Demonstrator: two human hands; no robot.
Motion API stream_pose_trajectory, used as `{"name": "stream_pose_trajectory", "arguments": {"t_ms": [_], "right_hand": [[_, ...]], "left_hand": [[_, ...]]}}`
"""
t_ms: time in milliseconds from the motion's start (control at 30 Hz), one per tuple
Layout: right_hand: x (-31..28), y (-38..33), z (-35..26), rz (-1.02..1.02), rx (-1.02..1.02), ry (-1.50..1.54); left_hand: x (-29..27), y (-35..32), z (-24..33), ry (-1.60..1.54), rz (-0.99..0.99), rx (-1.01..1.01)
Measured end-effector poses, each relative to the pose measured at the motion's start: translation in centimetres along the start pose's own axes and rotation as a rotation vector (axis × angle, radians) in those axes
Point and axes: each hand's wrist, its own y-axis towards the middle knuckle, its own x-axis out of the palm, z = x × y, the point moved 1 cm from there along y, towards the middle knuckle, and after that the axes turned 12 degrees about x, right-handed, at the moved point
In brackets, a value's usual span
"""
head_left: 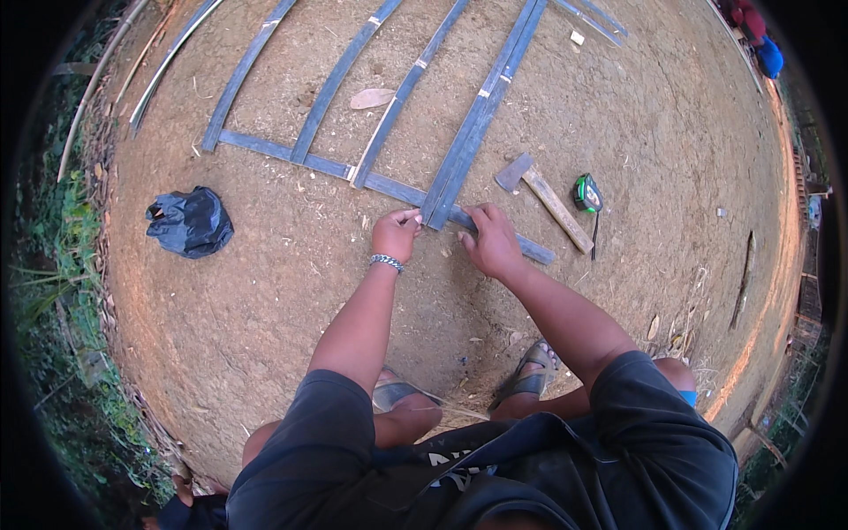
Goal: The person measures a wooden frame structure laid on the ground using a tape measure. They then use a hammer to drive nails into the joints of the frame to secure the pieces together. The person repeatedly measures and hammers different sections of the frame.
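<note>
Crouched on bare dirt, I pinch my left hand and press my right hand on the crosspiece, where doubled slats cross it. The strips look light, stiff, springy; best gripped near the joint. A hatchet lies nearby.

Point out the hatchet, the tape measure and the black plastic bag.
hatchet (556, 208): head view, on its wooden handle.
tape measure (587, 193): head view, middle of its green and black case.
black plastic bag (189, 221): head view, centre of the crumpled bag.
</note>
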Motion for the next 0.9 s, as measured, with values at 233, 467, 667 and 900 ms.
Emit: {"name": "stream_pose_trajectory", "arguments": {"t_ms": [233, 467, 667, 900], "right_hand": [[0.0, 0.8, -0.2, -0.040, 0.020, -0.042], [0.0, 1.6, -1.6, -0.072, 0.037, -0.072], [-0.3, 2.9, -2.1, -0.023, -0.081, -0.185], [-0.3, 5.4, -2.8, -0.075, -0.141, -0.510]], "left_hand": [[0.0, -0.2, 0.1, 0.076, -0.014, 0.041], [0.2, -0.4, 0.1, 0.091, -0.002, 0.039], [0.2, -0.4, -0.8, 0.096, 0.014, 0.052], [0.2, -0.5, -0.9, 0.149, 0.029, 0.092]]}}
